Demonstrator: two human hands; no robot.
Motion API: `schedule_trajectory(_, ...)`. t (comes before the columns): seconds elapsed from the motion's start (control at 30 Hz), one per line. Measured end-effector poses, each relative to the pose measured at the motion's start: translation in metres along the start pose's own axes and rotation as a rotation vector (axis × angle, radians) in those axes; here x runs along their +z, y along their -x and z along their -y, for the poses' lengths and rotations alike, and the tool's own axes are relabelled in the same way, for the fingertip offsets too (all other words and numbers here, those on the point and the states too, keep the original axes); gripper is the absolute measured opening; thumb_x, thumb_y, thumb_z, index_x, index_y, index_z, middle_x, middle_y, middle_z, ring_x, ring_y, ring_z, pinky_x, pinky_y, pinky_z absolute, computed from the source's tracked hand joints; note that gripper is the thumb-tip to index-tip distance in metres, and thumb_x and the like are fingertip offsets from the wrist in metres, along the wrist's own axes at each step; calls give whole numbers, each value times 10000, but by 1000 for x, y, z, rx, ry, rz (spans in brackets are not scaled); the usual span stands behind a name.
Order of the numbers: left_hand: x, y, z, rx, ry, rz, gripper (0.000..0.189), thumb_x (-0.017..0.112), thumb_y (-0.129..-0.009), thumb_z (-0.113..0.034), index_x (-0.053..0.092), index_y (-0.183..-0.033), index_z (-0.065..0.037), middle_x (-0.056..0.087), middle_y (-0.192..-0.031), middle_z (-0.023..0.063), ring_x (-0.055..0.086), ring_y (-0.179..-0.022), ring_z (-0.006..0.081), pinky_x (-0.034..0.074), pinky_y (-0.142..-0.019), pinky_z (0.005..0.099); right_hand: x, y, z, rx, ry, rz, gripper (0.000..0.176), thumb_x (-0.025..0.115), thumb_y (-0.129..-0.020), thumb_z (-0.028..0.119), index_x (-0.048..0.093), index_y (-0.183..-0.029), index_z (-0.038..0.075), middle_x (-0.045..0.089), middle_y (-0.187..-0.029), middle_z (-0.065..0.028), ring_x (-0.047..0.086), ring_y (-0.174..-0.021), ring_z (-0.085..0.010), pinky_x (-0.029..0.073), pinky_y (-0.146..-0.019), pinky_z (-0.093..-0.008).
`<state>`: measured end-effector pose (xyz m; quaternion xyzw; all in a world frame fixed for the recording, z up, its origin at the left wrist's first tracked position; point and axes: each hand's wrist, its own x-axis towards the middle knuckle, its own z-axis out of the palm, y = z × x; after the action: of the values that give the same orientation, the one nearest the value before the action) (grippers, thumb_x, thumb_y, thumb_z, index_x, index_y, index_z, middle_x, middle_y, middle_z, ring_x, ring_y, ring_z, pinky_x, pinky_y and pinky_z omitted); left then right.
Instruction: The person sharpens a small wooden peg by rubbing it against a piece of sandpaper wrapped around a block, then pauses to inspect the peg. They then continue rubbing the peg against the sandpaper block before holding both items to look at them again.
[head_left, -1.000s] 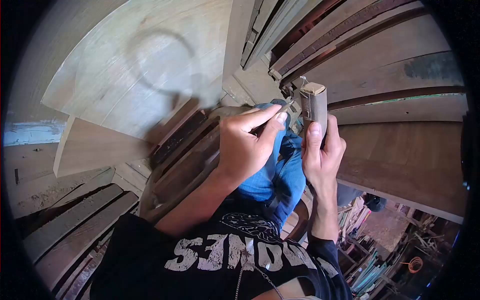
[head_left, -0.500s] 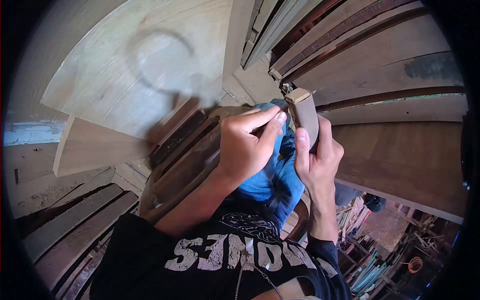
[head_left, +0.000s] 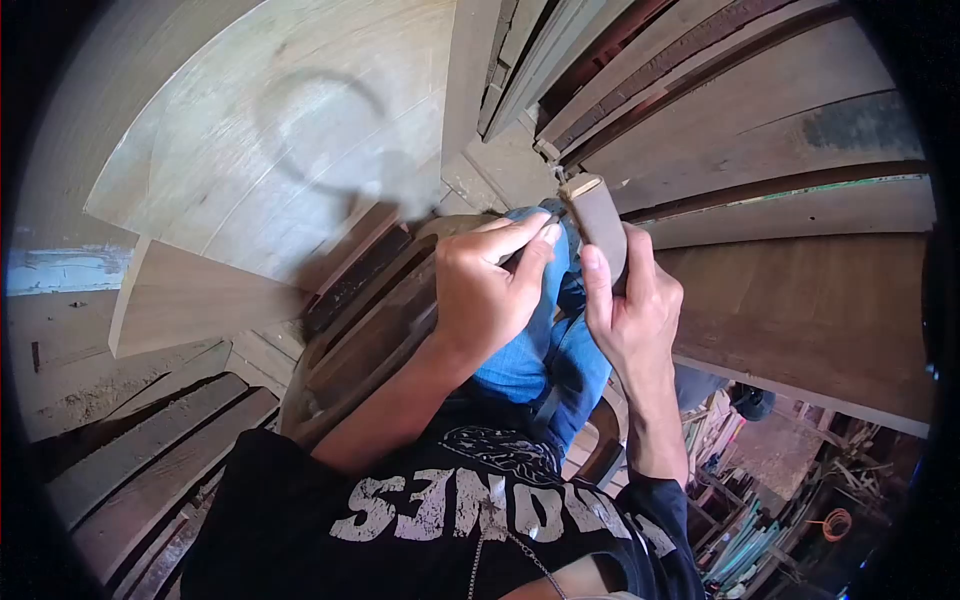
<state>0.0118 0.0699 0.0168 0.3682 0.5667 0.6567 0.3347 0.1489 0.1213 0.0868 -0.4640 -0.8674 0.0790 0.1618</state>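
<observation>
A: Right hand point(head_left: 640, 312)?
B: Closed round the lower part of a wrapped block point(head_left: 598, 222). Thumb on the near-left side, fingers on the right. Brownish wrap, pale end sticking out past the grip, tilted left.
A: Left hand point(head_left: 485, 295)?
B: Thumb and index finger pinching a small dark piece point(head_left: 552, 219). Mostly hidden by the fingertips, can't tell what it is. Other fingers curled in.
A: Gap between hands?
B: Small. Pinch is just left of the block's upper part. Can't tell if piece and block touch.
A: Under the grips?
B: Blue jeans point(head_left: 575, 375), below and between both hands. Black shirt point(head_left: 420, 560) nearer the body.
A: Around?
B: Curved slatted wood point(head_left: 385, 335) just left of the left hand. Big pale panel point(head_left: 300, 130) ahead-left of the pinch, round shadow on it. Wide brown board point(head_left: 800, 310) right of the right hand. Orange coil point(head_left: 836, 524) well apart, down-right of that grip.
</observation>
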Motion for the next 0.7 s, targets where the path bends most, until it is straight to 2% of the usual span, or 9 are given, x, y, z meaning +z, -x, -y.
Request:
schedule_trajectory(0.1,-1,0,4,47,-52,7,180,690,-908,15,708,-1059,112,725,-809,152,683,-724,126,526,-639,265,3,6,1,-37,3,-6,373,702,-938,341,616,-1100,15,658,-682,-172,668,-535,-324,511,-472,-406)
schedule_trajectory(0.13,-1,-1,5,61,-64,6,176,688,-907,21,707,-1055,115,725,-810,147,681,-727,126,525,-644,262,2,7,3,11,-8,25,374,704,-936,341,615,-1102,17,658,-680,-175,669,-538,-329,511,-471,-409)
schedule_trajectory(0.23,1,2,4,11,-9,3,173,687,-905,29,705,-1052,118,725,-810,149,679,-725,131,525,-648,262,2,2,0,36,-37,13,367,706,-936,334,614,-1098,18,659,-684,-176,671,-544,-332,514,-473,-409)
schedule_trajectory(0.3,1,1,8,21,-17,-8,174,690,-900,33,702,-1049,122,722,-804,153,678,-725,134,525,-647,268,4,5,3,-23,-14,18,350,706,-936,320,613,-1090,20,660,-689,-172,671,-554,-331,517,-477,-410)
schedule_trajectory(0.37,4,1,8,31,-15,-76,148,737,-840,-35,742,-941,72,719,-791,196,720,-686,303,547,-629,351,0,2,3,-14,17,34,359,708,-933,330,613,-1088,21,664,-698,-169,672,-555,-329,521,-482,-408)
schedule_trajectory(0.67,1,0,5,30,-49,-79,144,742,-825,-28,738,-923,76,724,-824,214,731,-721,320,555,-649,352,3,-5,7,-21,62,23,397,705,-927,376,610,-1079,22,650,-669,-157,659,-535,-327,508,-468,-419)
schedule_trajectory(0.7,1,-1,5,42,-67,-85,145,740,-823,-25,736,-925,78,724,-819,212,730,-717,319,554,-648,353,4,-3,7,-69,40,17,385,708,-928,366,610,-1069,21,635,-645,-155,653,-528,-330,500,-461,-422)
